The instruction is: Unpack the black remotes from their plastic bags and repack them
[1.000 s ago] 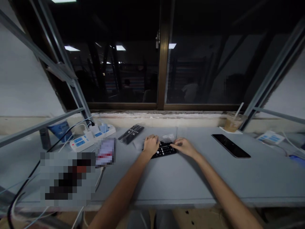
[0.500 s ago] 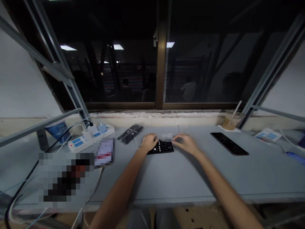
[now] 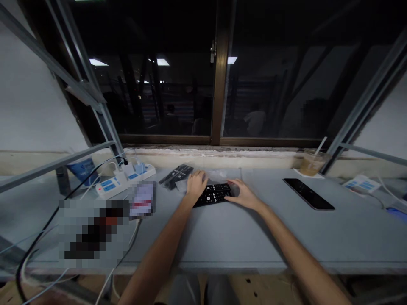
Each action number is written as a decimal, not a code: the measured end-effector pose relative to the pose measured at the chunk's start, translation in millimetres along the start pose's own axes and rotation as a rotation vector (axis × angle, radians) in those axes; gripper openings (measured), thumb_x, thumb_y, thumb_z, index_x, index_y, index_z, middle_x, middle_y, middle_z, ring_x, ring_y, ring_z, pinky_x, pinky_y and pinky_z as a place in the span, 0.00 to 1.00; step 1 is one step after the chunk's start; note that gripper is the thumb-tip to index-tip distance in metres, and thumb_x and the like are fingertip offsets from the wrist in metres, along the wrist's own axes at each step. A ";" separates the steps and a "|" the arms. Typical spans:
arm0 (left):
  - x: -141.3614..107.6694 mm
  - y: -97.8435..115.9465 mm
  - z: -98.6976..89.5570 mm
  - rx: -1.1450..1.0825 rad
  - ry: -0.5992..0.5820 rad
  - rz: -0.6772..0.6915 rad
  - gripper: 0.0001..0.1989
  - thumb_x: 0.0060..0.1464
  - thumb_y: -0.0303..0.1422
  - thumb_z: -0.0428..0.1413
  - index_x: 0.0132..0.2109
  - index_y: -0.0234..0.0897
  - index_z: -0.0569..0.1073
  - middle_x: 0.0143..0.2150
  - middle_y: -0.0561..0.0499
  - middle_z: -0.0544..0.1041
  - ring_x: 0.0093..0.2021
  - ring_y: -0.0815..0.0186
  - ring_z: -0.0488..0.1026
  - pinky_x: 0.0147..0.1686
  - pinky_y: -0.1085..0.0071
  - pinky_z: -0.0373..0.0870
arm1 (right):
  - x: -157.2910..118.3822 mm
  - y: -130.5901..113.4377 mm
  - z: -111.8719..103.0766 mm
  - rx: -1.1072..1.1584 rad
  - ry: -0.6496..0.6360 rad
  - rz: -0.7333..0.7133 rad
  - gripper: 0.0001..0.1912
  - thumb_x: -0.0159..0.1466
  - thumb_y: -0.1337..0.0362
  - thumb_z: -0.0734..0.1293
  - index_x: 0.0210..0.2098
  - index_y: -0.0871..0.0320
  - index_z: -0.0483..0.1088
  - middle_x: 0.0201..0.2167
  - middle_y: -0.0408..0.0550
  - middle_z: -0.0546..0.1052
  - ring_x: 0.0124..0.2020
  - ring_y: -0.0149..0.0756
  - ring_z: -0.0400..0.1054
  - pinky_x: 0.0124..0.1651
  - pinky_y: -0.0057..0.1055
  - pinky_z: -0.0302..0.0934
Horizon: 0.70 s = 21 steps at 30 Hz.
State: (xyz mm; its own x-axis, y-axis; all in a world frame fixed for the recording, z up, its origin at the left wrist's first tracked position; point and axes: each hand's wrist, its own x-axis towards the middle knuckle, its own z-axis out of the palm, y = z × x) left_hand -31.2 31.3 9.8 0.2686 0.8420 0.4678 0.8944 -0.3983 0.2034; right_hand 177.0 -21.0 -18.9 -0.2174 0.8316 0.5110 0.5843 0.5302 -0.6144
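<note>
Near remote control: the black near remote control (image 3: 212, 198) lies on the gray table (image 3: 235, 237), with rows of small buttons facing up.
Far remote control: the black far remote control (image 3: 218, 187) is just behind the near remote control, close alongside it.
Left hand: the left hand (image 3: 196, 184) is at the left end of the near remote control and reaches past it. Its fingers bend down. The picture does not tell if they grip anything.
Right hand: the right hand (image 3: 242, 195) is at the right end of the near remote control. Its thumb and pointing finger make a wide curve, with space between them.
Clear plastic: the thin clear plastic (image 3: 219, 173) is behind the near remote control.
Wrapped remotes: the black wrapped remotes (image 3: 176, 176), in see-through plastic, are behind and left of the near remote control.
Lit phone: the lit phone (image 3: 143, 200) is left of the near remote control, partly blurred.
Power strip: the white and blue power strip (image 3: 125, 183) is farther back on the left, with plugs in it.
Dark phone: the dark phone (image 3: 308, 194) lies flat, well to the right of the near remote control.
Drink cup: the clear drink cup (image 3: 310, 164), with brown drink and a straw, stands far back on the right.
</note>
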 end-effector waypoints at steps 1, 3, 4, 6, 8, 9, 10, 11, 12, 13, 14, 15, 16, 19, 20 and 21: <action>-0.7 1.2 -1.1 -0.019 0.013 0.012 0.07 0.56 0.31 0.49 0.41 0.37 0.69 0.42 0.48 0.74 0.46 0.60 0.69 0.46 0.65 0.60 | -0.1 -2.3 -0.2 0.020 0.030 0.032 0.38 0.48 0.54 0.71 0.56 0.55 0.58 0.48 0.53 0.69 0.49 0.41 0.64 0.51 0.40 0.57; -3.1 5.5 -2.2 -0.064 0.022 0.080 0.07 0.56 0.30 0.48 0.41 0.37 0.68 0.43 0.48 0.73 0.46 0.61 0.69 0.46 0.66 0.61 | 0.1 -8.4 -1.3 0.073 0.090 0.104 0.47 0.48 0.54 0.71 0.62 0.54 0.46 0.51 0.55 0.66 0.47 0.40 0.65 0.48 0.39 0.60; -4.9 8.5 -2.3 -0.082 0.017 0.132 0.07 0.56 0.30 0.48 0.42 0.38 0.68 0.43 0.49 0.73 0.45 0.62 0.69 0.46 0.67 0.61 | 0.5 -11.8 -2.3 0.097 0.118 0.130 0.49 0.49 0.54 0.70 0.63 0.53 0.42 0.52 0.55 0.66 0.47 0.40 0.65 0.47 0.38 0.61; -8.9 15.7 -2.2 -0.094 -0.007 0.251 0.07 0.57 0.30 0.48 0.43 0.39 0.67 0.44 0.50 0.73 0.45 0.63 0.69 0.46 0.67 0.60 | 1.8 -17.5 -4.2 0.136 0.164 0.137 0.48 0.49 0.55 0.70 0.63 0.53 0.43 0.52 0.55 0.67 0.47 0.40 0.66 0.45 0.37 0.62; -12.8 22.7 -2.5 -0.073 -0.029 0.343 0.08 0.57 0.31 0.47 0.44 0.39 0.67 0.45 0.50 0.73 0.46 0.63 0.68 0.46 0.67 0.60 | 3.6 -20.4 -5.4 0.162 0.178 0.113 0.37 0.51 0.56 0.69 0.58 0.54 0.56 0.47 0.52 0.72 0.46 0.40 0.67 0.46 0.36 0.61; -14.3 25.5 -3.1 -0.056 -0.035 0.371 0.09 0.57 0.31 0.48 0.45 0.39 0.66 0.45 0.50 0.72 0.46 0.63 0.68 0.46 0.67 0.60 | 4.7 -20.6 -5.7 0.170 0.183 0.104 0.29 0.52 0.57 0.68 0.53 0.54 0.63 0.44 0.51 0.74 0.45 0.39 0.68 0.47 0.36 0.61; -15.4 27.5 -3.8 -0.036 -0.038 0.386 0.10 0.56 0.30 0.48 0.46 0.39 0.65 0.46 0.50 0.72 0.47 0.63 0.67 0.46 0.66 0.59 | 5.8 -20.0 -6.1 0.178 0.194 0.102 0.21 0.54 0.57 0.67 0.46 0.55 0.69 0.41 0.50 0.76 0.43 0.39 0.69 0.47 0.36 0.61; -16.0 28.5 -4.7 -0.012 -0.038 0.387 0.12 0.56 0.28 0.49 0.48 0.39 0.64 0.46 0.50 0.71 0.48 0.62 0.66 0.46 0.66 0.59 | 7.1 -18.9 -6.7 0.188 0.214 0.108 0.16 0.54 0.57 0.66 0.41 0.56 0.72 0.38 0.49 0.77 0.41 0.39 0.70 0.46 0.37 0.61; -16.1 28.3 -5.5 0.013 -0.033 0.377 0.15 0.55 0.27 0.49 0.50 0.39 0.64 0.47 0.50 0.71 0.48 0.62 0.66 0.46 0.66 0.59 | 8.3 -17.3 -7.7 0.196 0.246 0.119 0.14 0.55 0.57 0.65 0.37 0.57 0.73 0.36 0.49 0.77 0.39 0.39 0.70 0.45 0.36 0.62; -15.7 26.9 -6.2 0.036 -0.023 0.355 0.17 0.53 0.25 0.49 0.51 0.40 0.62 0.47 0.50 0.70 0.48 0.62 0.65 0.46 0.66 0.59 | 9.3 -15.5 -9.5 0.202 0.293 0.130 0.13 0.55 0.57 0.65 0.36 0.58 0.73 0.35 0.49 0.78 0.38 0.39 0.70 0.44 0.36 0.62; -14.9 24.5 -6.5 0.055 -0.003 0.319 0.20 0.53 0.24 0.50 0.53 0.40 0.62 0.48 0.49 0.70 0.49 0.61 0.65 0.46 0.66 0.58 | 10.2 -13.5 -11.9 0.206 0.357 0.140 0.14 0.54 0.57 0.65 0.36 0.58 0.73 0.35 0.50 0.78 0.37 0.39 0.70 0.43 0.36 0.62; -13.8 21.1 -6.4 0.071 0.024 0.269 0.21 0.52 0.24 0.50 0.54 0.41 0.61 0.48 0.49 0.69 0.49 0.61 0.64 0.47 0.65 0.58 | 10.9 -11.4 -15.1 0.204 0.427 0.149 0.15 0.54 0.57 0.65 0.37 0.59 0.73 0.35 0.50 0.77 0.37 0.38 0.70 0.42 0.35 0.62; -12.4 17.1 -6.1 0.078 0.057 0.208 0.22 0.52 0.25 0.50 0.55 0.41 0.60 0.48 0.48 0.69 0.49 0.60 0.64 0.47 0.65 0.57 | 11.1 -9.1 -18.8 0.195 0.498 0.159 0.16 0.54 0.58 0.65 0.38 0.60 0.73 0.36 0.51 0.77 0.37 0.38 0.70 0.42 0.35 0.63; -8.4 5.5 -5.0 0.049 0.159 0.003 0.23 0.53 0.30 0.51 0.57 0.38 0.58 0.49 0.46 0.68 0.50 0.57 0.63 0.48 0.63 0.57 | 9.9 -0.3 -31.3 0.149 0.732 0.215 0.19 0.54 0.59 0.64 0.43 0.61 0.71 0.35 0.51 0.76 0.34 0.36 0.69 0.39 0.34 0.63; -7.5 3.1 -5.2 0.020 0.164 -0.041 0.24 0.53 0.32 0.52 0.57 0.38 0.59 0.48 0.46 0.68 0.50 0.58 0.63 0.47 0.63 0.58 | 9.0 3.3 -35.1 0.135 0.806 0.237 0.20 0.55 0.59 0.63 0.44 0.62 0.71 0.34 0.51 0.76 0.32 0.36 0.68 0.38 0.33 0.63; -7.1 2.0 -5.8 -0.018 0.141 -0.059 0.22 0.54 0.33 0.51 0.56 0.38 0.60 0.47 0.46 0.69 0.49 0.58 0.65 0.47 0.64 0.58 | 7.8 7.1 -38.5 0.122 0.870 0.251 0.20 0.55 0.59 0.62 0.45 0.63 0.71 0.34 0.51 0.75 0.32 0.36 0.68 0.37 0.33 0.63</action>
State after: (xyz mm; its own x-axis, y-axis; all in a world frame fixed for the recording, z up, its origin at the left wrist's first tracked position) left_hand -33.4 22.5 11.8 0.1617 0.8054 0.5703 0.9002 -0.3571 0.2492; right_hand 209.6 -17.1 3.8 0.6001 0.5332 0.5963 0.4374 0.4054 -0.8027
